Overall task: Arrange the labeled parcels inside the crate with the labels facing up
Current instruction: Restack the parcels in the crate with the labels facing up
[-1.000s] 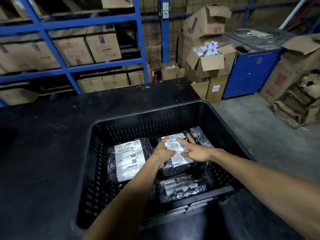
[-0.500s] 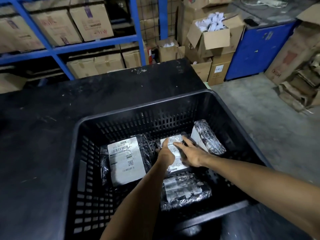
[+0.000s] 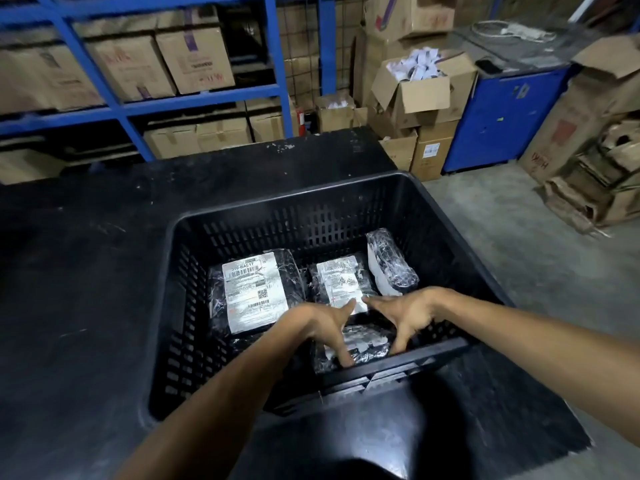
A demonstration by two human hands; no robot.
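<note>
Both hands reach into the black crate (image 3: 346, 206) on the bench (image 3: 86, 271). The left hand (image 3: 322, 323) and right hand (image 3: 408, 313), fingers spread, bracket the near parcel (image 3: 363, 344), apparently to seat it label-up. Two labeled parcels (image 3: 254, 292) lie flat behind; a fourth (image 3: 391, 261) leans at the right wall and likely needs flattening. The near rim crowds the wrists.

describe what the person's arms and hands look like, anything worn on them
Both arms are bare as far as the frame shows: no sleeves, gloves, watch or bracelets in view. The left hand and right hand also appear bare, with no rings that I can make out. The forearms look slim, stretched by the wide-angle lens.
</note>
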